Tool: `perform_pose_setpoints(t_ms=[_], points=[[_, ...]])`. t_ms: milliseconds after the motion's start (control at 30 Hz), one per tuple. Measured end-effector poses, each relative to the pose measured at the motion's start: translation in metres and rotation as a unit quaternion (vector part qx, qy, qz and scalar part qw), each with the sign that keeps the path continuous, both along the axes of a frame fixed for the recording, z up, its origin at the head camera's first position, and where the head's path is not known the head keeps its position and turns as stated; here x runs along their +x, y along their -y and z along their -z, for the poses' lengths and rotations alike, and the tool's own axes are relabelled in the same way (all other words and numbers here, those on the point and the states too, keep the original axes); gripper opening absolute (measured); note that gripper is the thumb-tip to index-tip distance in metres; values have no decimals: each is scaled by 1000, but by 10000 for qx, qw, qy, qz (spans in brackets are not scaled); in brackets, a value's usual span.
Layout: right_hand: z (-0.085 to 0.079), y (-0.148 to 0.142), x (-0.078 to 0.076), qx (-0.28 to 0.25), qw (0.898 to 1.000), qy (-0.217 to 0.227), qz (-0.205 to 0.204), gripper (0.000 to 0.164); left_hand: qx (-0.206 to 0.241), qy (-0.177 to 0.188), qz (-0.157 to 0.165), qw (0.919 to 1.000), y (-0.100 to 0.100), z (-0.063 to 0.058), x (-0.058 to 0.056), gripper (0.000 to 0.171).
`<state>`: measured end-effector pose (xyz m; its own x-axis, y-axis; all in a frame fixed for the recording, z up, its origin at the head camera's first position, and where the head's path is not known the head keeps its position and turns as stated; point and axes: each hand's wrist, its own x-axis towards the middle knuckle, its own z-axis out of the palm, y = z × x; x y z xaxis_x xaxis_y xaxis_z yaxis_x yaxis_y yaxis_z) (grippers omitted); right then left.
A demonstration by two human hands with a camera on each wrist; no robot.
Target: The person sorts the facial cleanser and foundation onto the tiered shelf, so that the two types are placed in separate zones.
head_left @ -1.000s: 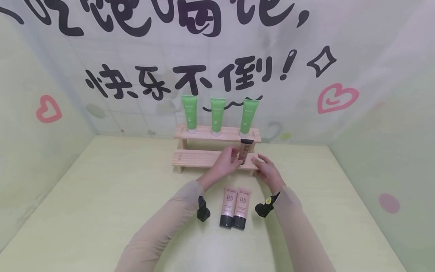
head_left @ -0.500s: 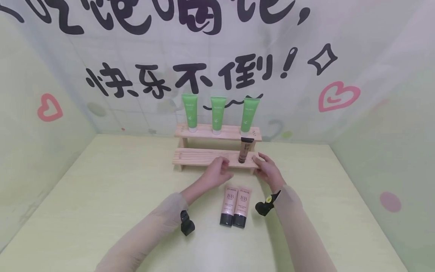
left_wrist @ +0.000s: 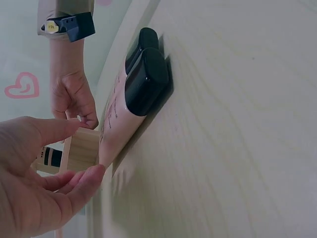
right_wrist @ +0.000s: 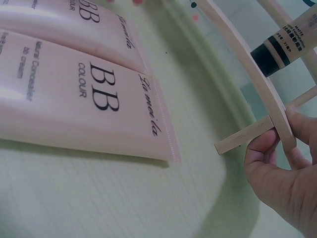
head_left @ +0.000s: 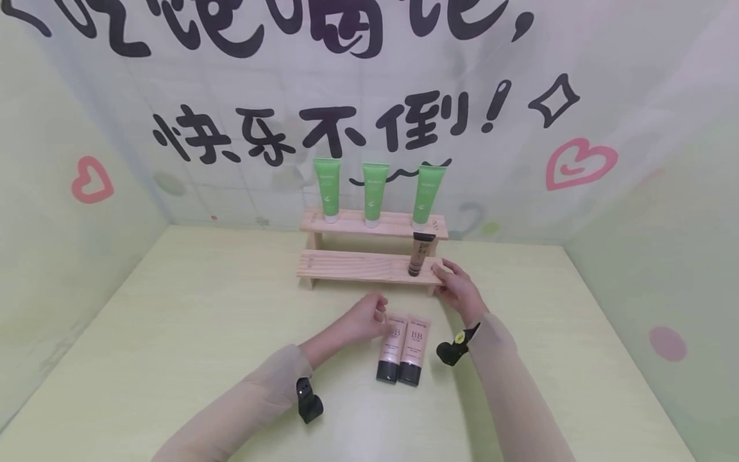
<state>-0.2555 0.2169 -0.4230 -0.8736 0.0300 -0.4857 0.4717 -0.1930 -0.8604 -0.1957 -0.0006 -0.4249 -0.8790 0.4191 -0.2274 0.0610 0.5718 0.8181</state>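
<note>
Two pink BB cream tubes with black caps lie side by side on the table. Over the crimped end of the left BB cream tube (head_left: 394, 350) is my left hand (head_left: 365, 319), thumb and fingers apart; in the left wrist view the fingertips are right at the tube, contact unclear. The right BB cream tube (right_wrist: 54, 94) lies beside it. My right hand (head_left: 460, 292) grips the right end of the lower shelf of a two-step wooden stand (head_left: 352, 264), thumb on top. A small brown foundation tube (head_left: 421, 254) stands cap down on that shelf, near the thumb.
Three green tubes stand upright on the upper shelf: left (head_left: 329, 189), middle (head_left: 375, 194) and right (head_left: 427, 196). Behind the stand rises a printed wall (head_left: 260, 205). Side walls flank the pale table (head_left: 190, 333).
My left hand has let go of the foundation tube, leaving it standing on the lower shelf, and moved down to the left BB cream tube. My right hand has kept its grip on the stand.
</note>
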Motion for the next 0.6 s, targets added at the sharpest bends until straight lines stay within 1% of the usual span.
perform_pose_setpoints(t_ms=[133,300,433,500,600], points=[[1,-1,-1,-89,10000,21,10,61,-318,162,74,9993,1,2,8,67],[-2,-2,-1,-140,9999,-2,-4,61,-284,338,8,9990,-2,6,14,77],[-3,-2,0,-61,10000,-18,-15,60,-266,423,77,9987,-6,7,20,76],[-2,-1,1,-34,10000,-52,-24,61,-255,486,134,9984,-7,7,22,72],[-1,-1,2,30,9999,-118,-51,61,-383,501,211,9978,-8,7,25,66]])
